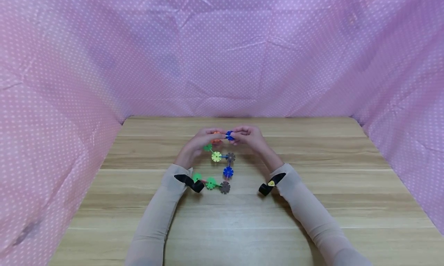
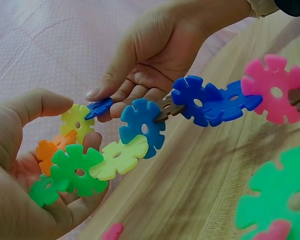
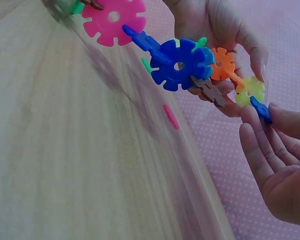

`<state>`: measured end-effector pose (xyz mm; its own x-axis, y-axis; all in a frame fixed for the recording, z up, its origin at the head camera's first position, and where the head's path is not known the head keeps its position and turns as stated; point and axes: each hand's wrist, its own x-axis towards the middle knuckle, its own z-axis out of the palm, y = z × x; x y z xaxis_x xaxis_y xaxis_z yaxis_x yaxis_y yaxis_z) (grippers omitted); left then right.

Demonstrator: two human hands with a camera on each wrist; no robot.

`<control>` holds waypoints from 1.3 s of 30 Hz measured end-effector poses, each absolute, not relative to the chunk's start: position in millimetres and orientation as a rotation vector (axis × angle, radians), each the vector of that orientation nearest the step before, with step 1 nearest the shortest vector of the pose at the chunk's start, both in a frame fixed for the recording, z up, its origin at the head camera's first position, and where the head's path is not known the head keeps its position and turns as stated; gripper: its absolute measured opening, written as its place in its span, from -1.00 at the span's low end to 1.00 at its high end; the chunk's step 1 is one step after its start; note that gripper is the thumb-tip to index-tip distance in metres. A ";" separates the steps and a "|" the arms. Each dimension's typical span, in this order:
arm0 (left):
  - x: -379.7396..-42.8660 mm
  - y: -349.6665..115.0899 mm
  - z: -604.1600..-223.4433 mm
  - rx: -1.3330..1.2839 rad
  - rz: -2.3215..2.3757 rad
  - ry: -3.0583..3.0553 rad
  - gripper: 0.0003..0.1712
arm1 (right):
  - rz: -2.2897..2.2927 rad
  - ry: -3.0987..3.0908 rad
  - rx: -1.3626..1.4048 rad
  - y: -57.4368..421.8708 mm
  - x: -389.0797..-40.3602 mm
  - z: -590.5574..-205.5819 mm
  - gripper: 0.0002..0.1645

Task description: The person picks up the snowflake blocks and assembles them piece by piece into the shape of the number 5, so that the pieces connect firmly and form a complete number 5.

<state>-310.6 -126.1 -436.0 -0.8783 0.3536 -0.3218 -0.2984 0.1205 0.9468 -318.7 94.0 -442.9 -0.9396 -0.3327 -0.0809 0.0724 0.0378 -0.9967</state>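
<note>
Notched plastic snowflake discs are slotted together in a winding chain. At its far end, my left hand [image 1: 202, 138] pinches a yellow disc [image 2: 78, 122] between thumb and fingers. My right hand [image 1: 251, 137] pinches a small blue disc [image 3: 260, 109], whose edge meets the yellow one's rim. Next to the yellow disc sits an orange disc [image 3: 223, 63], followed by green discs [image 2: 77, 170] over the left palm. From there the chain runs through a pale yellow disc [image 1: 216, 157], a brown disc [image 1: 230, 157] and a dark blue disc [image 1: 228, 172].
Closer to the body, the chain bends left through another brown disc [image 1: 225, 187] to a green disc [image 1: 210, 183] by the left sleeve. A pink piece [image 3: 171, 116] shows low against the wooden table [image 1: 312, 219]. Pink dotted cloth [image 1: 243, 65] hangs behind and at both sides.
</note>
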 end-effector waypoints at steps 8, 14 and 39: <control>-303.6 -126.3 -436.0 0.006 1.819 1.931 -0.62 | -1.994 2.042 -0.223 101.3 -320.3 -438.2 -0.53; -294.2 -134.9 -436.4 -0.059 1.869 1.931 -0.56 | -1.962 2.068 -0.262 107.4 -321.5 -439.6 -0.53; -270.6 -185.4 -431.9 -0.053 1.997 2.013 -0.74 | -1.085 2.345 -0.897 42.6 -347.8 -454.1 -0.51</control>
